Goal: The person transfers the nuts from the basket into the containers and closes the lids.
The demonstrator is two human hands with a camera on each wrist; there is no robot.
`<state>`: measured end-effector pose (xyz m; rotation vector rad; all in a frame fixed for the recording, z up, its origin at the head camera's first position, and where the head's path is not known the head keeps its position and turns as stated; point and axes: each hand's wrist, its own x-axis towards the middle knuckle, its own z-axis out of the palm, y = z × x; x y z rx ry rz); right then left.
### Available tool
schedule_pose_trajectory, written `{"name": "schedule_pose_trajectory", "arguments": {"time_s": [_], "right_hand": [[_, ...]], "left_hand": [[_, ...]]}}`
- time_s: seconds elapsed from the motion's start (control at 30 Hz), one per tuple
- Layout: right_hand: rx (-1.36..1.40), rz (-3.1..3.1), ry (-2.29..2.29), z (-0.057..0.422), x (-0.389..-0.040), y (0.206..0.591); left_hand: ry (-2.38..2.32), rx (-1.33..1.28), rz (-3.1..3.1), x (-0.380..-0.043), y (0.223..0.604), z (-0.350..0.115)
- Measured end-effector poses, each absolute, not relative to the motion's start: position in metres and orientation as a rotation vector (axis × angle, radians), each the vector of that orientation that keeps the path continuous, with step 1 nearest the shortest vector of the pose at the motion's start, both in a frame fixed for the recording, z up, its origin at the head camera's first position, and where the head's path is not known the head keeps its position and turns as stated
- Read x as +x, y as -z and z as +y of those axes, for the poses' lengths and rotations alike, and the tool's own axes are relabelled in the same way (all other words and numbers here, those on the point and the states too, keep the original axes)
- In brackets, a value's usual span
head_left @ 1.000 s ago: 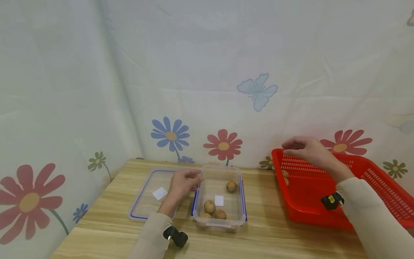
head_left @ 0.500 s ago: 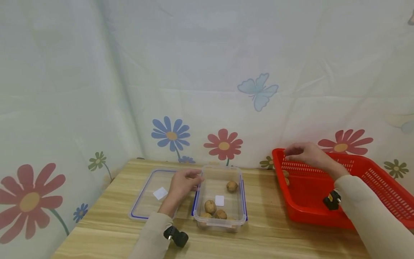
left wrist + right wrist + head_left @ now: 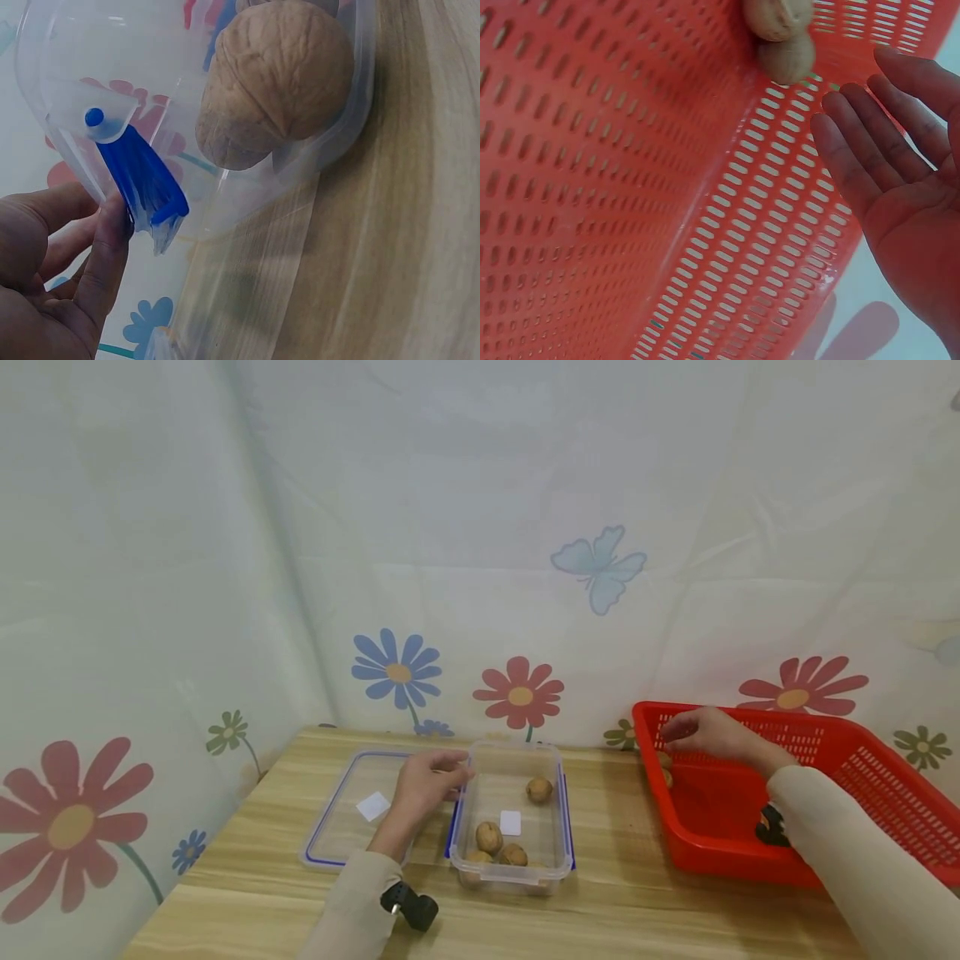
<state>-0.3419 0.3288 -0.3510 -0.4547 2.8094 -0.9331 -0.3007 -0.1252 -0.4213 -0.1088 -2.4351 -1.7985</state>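
Observation:
A clear plastic food container [image 3: 517, 878] with blue side clips stands mid-table, several walnuts [image 3: 489, 837] inside it. My left hand [image 3: 423, 789] holds its left rim; in the left wrist view the fingers [image 3: 112, 225] pinch the wall beside a hanging blue clip [image 3: 146, 176]. My right hand [image 3: 708, 733] is inside the red plastic basket [image 3: 738, 864], over its left part. In the right wrist view its fingers are spread and extended, with nothing between them. Two walnuts [image 3: 787, 58] lie close to these fingertips, against the basket's wall.
The container's clear lid [image 3: 337, 818], edged in blue, lies flat left of the container, partly behind my left forearm. A flower-printed curtain [image 3: 465, 568] hangs behind the wooden table [image 3: 615, 910]. The basket's raised slotted walls surround my right hand.
My right hand has come down from above the basket's rim into the basket, towards the walnuts at its left side. The left hand stays on the container.

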Motion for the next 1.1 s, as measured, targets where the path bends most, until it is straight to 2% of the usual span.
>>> {"name": "schedule_pose_trajectory", "arguments": {"time_s": [0.33, 1.1], "right_hand": [[-0.537, 2.764, 0.854, 0.3291, -0.3443, 0.3580], [-0.389, 2.793, 0.663, 0.3290, -0.3443, 0.3609]], "left_hand": [[1.803, -0.110, -2.428, -0.3004, 0.4205, -0.1253], [1.800, -0.113, -2.428, -0.2991, 0.4190, -0.1247]]}}
